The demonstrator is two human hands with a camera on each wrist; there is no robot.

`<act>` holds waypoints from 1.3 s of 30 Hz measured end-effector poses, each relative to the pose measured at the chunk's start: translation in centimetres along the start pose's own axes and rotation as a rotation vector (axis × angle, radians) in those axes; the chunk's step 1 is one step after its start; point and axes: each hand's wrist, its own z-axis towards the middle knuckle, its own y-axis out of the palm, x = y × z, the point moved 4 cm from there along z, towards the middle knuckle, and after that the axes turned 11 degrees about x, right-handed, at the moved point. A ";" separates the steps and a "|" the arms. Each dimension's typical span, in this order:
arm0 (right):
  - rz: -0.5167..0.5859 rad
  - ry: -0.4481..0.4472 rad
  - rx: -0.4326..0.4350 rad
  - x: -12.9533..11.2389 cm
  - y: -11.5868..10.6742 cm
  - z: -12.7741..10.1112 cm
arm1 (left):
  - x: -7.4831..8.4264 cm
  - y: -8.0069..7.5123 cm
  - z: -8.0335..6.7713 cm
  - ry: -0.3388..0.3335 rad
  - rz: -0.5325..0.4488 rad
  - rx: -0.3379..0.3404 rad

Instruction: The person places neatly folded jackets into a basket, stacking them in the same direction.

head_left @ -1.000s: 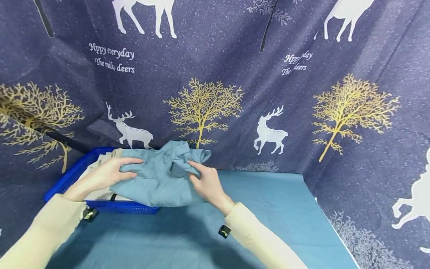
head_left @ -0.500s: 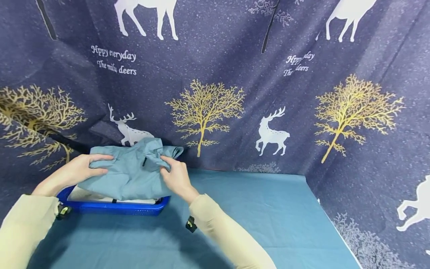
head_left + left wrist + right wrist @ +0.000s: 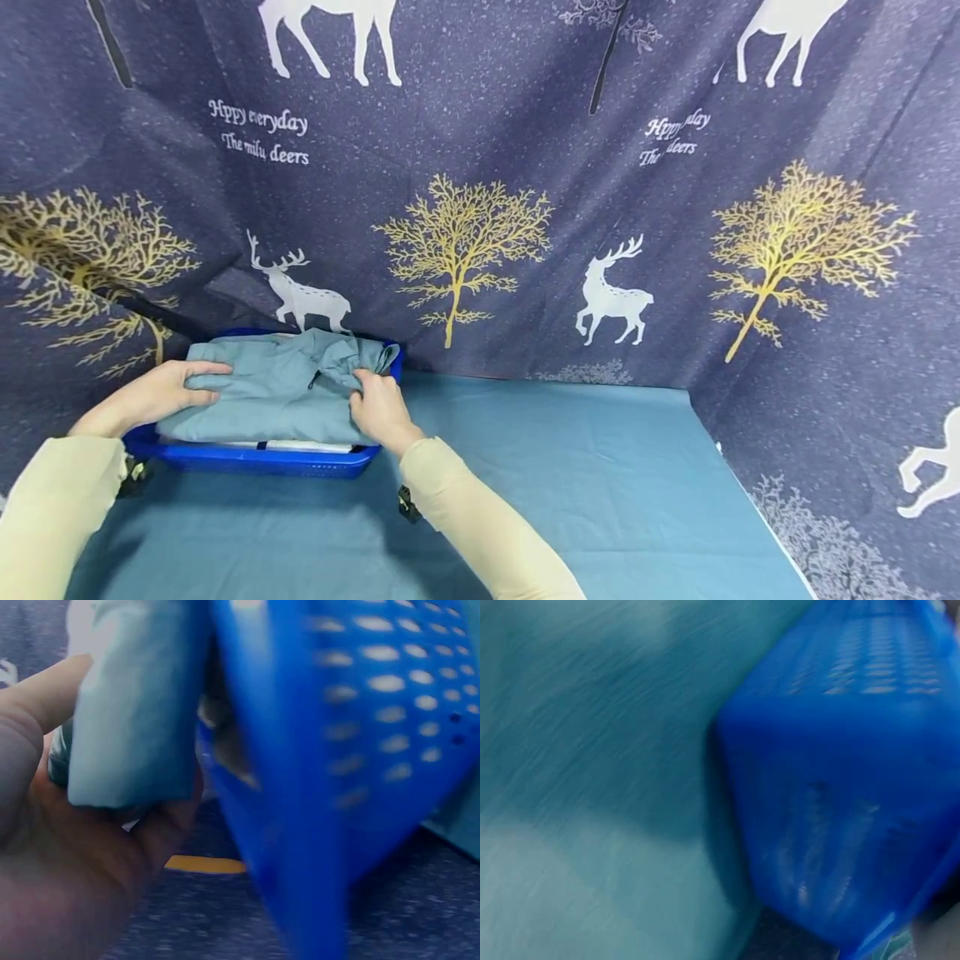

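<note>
A folded grey-teal garment (image 3: 262,392) lies over the blue plastic basket (image 3: 270,463) at the left of the table. My left hand (image 3: 157,393) grips its left end; the left wrist view has the thumb on one side of the thick fold (image 3: 139,712) and the fingers on the other. At the bunched right end, my right hand (image 3: 381,407) pinches the cloth, near the basket's right rim. Beneath the garment shows a strip of cream cloth (image 3: 311,447) with a dark mark. The right wrist view is blurred and mostly shows the basket's side (image 3: 832,780).
A teal cloth (image 3: 585,475) covers the table, stretching away to the right of the basket. Right behind the basket hangs a dark blue curtain (image 3: 495,125) with white deer and gold trees. A dark bar (image 3: 153,312) slants down behind the basket's left side.
Both hands have carried the garment left, then lowered it onto the basket. The basket's back and right rims show again now.
</note>
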 end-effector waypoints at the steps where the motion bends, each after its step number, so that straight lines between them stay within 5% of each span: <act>1: -0.026 -0.002 -0.019 0.1 0.3 0.0 | -0.3 0.3 0.0 -0.003 -0.006 -0.005; 12: -0.371 -0.171 -0.143 -0.5 2.1 -0.3 | -1.4 4.0 0.4 0.025 0.020 0.010; 20: -0.577 -0.204 -0.235 -0.6 2.8 -0.6 | -1.3 5.1 0.7 0.026 0.056 0.033; 24: -0.646 -0.131 -0.327 -0.5 2.2 -0.6 | -0.7 4.7 1.0 0.022 0.140 0.067; 30: -0.572 0.053 -0.409 0.8 0.8 -0.7 | -0.2 3.6 0.6 -0.070 0.200 0.089; 39: -0.377 0.069 -0.356 3.5 -3.4 -0.3 | 1.3 2.2 0.0 -0.137 0.173 0.158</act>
